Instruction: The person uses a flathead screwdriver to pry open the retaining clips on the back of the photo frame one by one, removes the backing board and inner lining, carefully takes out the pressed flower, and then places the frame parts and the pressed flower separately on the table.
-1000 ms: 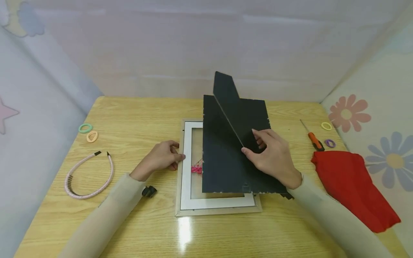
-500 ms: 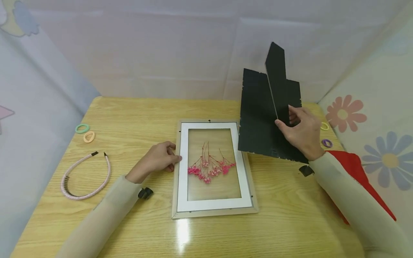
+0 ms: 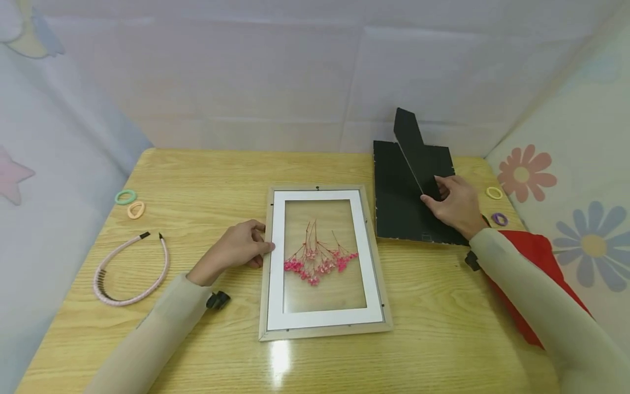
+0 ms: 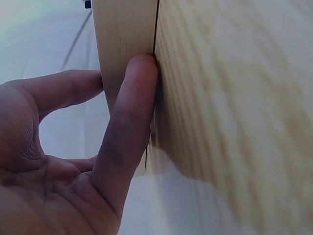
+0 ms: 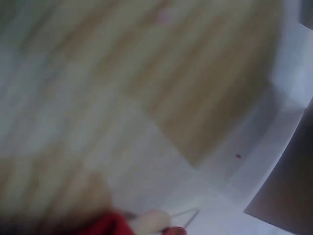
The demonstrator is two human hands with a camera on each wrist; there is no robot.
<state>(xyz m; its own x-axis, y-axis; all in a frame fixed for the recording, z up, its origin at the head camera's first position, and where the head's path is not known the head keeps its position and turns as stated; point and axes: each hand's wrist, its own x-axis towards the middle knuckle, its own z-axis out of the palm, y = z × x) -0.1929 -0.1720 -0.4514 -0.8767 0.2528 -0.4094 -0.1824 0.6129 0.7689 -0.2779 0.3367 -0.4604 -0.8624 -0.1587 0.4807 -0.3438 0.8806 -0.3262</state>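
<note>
A light wooden picture frame with a white mat lies face down in the middle of the table, with pink dried flowers on its glass. My left hand holds the frame's left edge; in the left wrist view its fingers press against the frame's wooden side. To the right of the frame my right hand pinches the stand flap of the black backing board, which rests on the table with its flap raised. The right wrist view is blurred.
A red cloth lies at the right edge under my right forearm. Yellow and purple hair ties sit beyond it. A pink headband, a green hair tie and an orange one lie at the left.
My right hand has lifted the black backing board off the frame, carried it to the right and lowered it onto the table, uncovering the flowers. The left hand stayed on the frame's edge.
</note>
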